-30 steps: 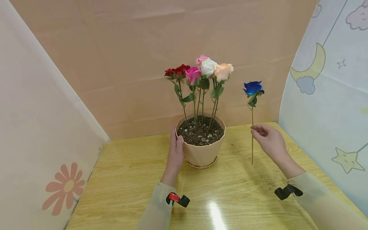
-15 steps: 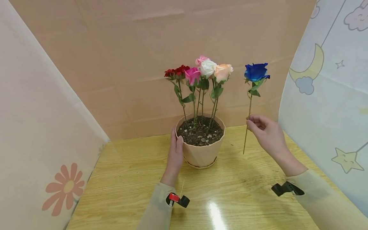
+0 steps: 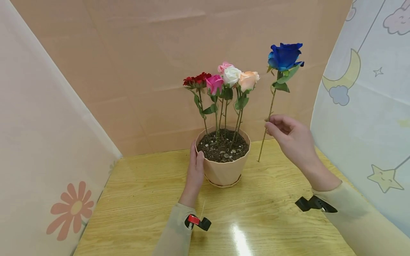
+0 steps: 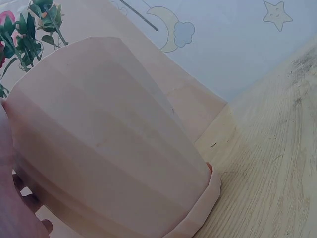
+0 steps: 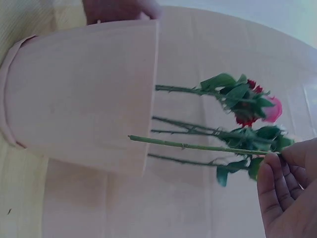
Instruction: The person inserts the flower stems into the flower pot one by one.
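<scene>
My right hand (image 3: 294,142) pinches the stem of a blue rose (image 3: 284,57) between thumb and fingers. The rose tilts with its bloom up to the right, and its stem end hangs just right of the flower pot (image 3: 225,172), apart from it in the head view. In the right wrist view the bare stem (image 5: 198,147) shows against the pot, its bloom out of frame. My left hand (image 3: 194,172) holds the pot's left side, thumb near the rim. Red, magenta, pink, white and peach flowers (image 3: 232,76) stand upright in the dark soil (image 3: 213,153).
The pot sits on a saucer (image 3: 224,185) on a wooden table (image 3: 144,199). A plain peach backdrop (image 3: 144,71) rises close behind it. Printed cloth walls (image 3: 352,124) flank the table on the left and right.
My right hand has raised the blue rose and brought it left toward the pot, its stem now more tilted. The left hand and pot have stayed in place.
</scene>
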A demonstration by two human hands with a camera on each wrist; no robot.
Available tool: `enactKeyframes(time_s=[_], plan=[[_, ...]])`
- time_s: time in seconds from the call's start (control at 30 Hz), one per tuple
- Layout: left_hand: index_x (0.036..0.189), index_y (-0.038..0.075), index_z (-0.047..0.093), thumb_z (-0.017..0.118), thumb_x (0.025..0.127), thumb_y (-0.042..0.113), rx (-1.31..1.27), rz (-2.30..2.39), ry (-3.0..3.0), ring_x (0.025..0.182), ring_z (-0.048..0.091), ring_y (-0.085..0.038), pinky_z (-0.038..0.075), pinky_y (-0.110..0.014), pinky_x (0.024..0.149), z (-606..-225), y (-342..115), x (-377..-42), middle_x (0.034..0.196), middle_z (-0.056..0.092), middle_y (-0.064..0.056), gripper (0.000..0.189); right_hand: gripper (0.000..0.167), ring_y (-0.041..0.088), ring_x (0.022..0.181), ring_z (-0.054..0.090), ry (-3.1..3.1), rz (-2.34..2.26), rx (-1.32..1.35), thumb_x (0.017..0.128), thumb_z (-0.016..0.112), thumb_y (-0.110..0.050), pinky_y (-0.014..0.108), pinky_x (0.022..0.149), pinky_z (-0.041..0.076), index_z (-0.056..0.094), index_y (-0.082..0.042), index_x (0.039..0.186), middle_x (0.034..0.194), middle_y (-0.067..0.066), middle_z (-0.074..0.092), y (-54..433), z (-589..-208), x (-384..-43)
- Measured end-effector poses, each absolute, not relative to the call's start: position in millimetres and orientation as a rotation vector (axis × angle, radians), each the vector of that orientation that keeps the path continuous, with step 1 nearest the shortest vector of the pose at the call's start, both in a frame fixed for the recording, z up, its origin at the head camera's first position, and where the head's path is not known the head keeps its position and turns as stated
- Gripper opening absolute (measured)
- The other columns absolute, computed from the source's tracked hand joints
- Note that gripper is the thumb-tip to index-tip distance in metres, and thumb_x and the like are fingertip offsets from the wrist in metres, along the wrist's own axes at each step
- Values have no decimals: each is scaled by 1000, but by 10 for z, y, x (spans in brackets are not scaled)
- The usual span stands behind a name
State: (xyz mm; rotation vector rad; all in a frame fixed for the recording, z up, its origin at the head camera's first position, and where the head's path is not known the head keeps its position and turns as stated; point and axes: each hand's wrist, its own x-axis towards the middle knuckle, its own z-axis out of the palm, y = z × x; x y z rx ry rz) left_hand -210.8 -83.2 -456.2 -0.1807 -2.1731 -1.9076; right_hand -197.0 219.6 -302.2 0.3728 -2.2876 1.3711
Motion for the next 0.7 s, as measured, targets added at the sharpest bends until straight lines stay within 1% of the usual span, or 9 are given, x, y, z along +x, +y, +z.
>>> enactKeyframes(time_s=[0.13, 0.3, 0.4, 0.6, 0.7], plan=[[180, 29, 10, 35, 121, 47, -177, -1904, -2177, 168, 13, -30, 16, -59, 133, -4552, -833, -2105, 185, 10, -1, 66, 24, 7, 90, 75, -2241, 1430, 443, 107, 77, -19, 14, 81, 57, 79, -1, 124, 106, -2, 79, 2045, -2915, -1973], [180, 28, 10, 35, 121, 46, -180, -1899, -2187, 168, 12, -31, 16, -60, 133, -4547, -835, -2102, 185, 9, -3, 67, 22, 4, 87, 75, -2195, 1450, 509, 106, 78, -16, 15, 82, 58, 80, 0, 121, 104, -3, 79, 1875, -2854, -2016], [180, 28, 9, 36, 121, 46, -182, -1910, -2186, 168, 13, -30, 16, -59, 133, -4540, -835, -2100, 185, 9, -2, 67, 22, 5, 87, 75, -2192, 1450, 523, 106, 78, -17, 16, 83, 57, 81, -1, 121, 105, 2, 80, 1789, -2845, -2048], [180, 28, 9, 36, 122, 44, -206, -1911, -2182, 169, 12, -30, 16, -60, 133, -4526, -838, -2088, 185, 8, -2, 66, 23, 7, 87, 75, -2186, 1435, 543, 107, 77, -17, 17, 82, 57, 80, 2, 120, 105, 15, 80, 1631, -2841, -2114], [180, 28, 9, 36, 122, 43, -210, -1910, -2178, 169, 11, -31, 16, -61, 133, -4534, -843, -2092, 185, 8, -3, 66, 23, 9, 88, 73, -2187, 1440, 548, 107, 77, -17, 18, 81, 56, 81, 1, 120, 105, 14, 80, 1542, -2880, -2157]])
